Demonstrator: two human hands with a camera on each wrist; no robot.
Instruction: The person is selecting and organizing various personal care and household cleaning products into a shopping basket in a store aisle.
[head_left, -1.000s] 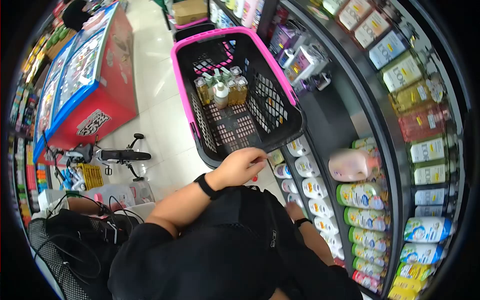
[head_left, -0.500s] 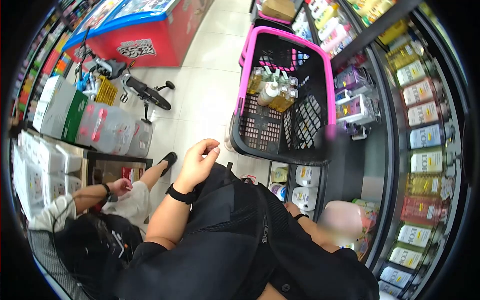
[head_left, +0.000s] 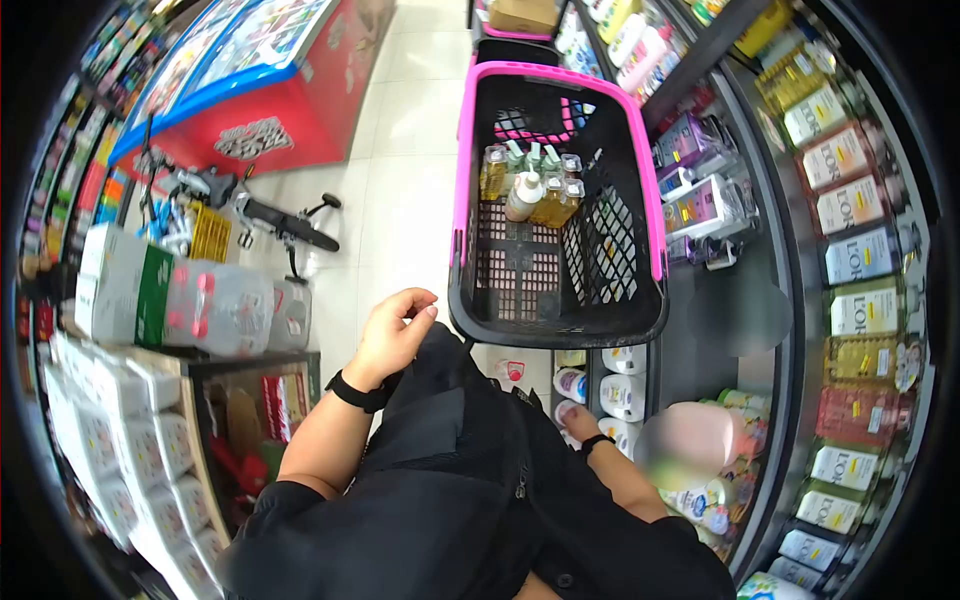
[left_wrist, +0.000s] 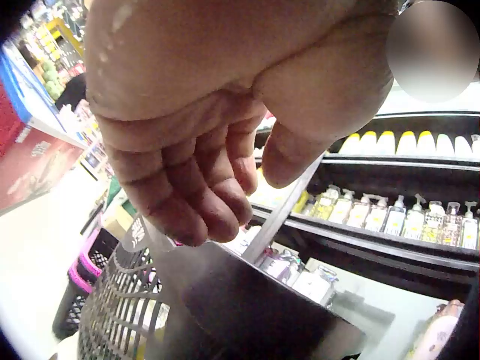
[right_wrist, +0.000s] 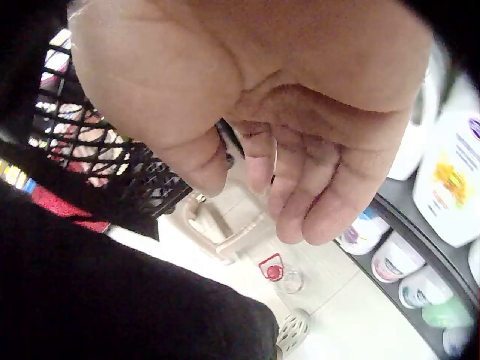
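Observation:
My left hand (head_left: 395,335), with a black band at the wrist, hangs just left of the near corner of a black shopping basket (head_left: 560,335) with a pink rim. Its fingers curl loosely around nothing, as the left wrist view shows. Low beside the right-hand shelf is my right hand (head_left: 578,422), near white bottles (head_left: 622,397). In the right wrist view its fingers (right_wrist: 322,202) are relaxed and the palm holds nothing. Inside the basket, a white pump bottle (head_left: 524,195) stands among several amber bottles (head_left: 556,203).
Shelves of pump bottles (head_left: 862,312) rise on the right. At left are a red freezer (head_left: 250,140), a small bicycle (head_left: 290,225), large clear plastic bottles (head_left: 230,305) and stacked white packs (head_left: 130,420). Tiled floor (head_left: 405,170) runs between.
The head view has turned, so the basket sits farther right than a second ago. My left hand has gone from the basket's near rim to its left. Another person at left has left the view.

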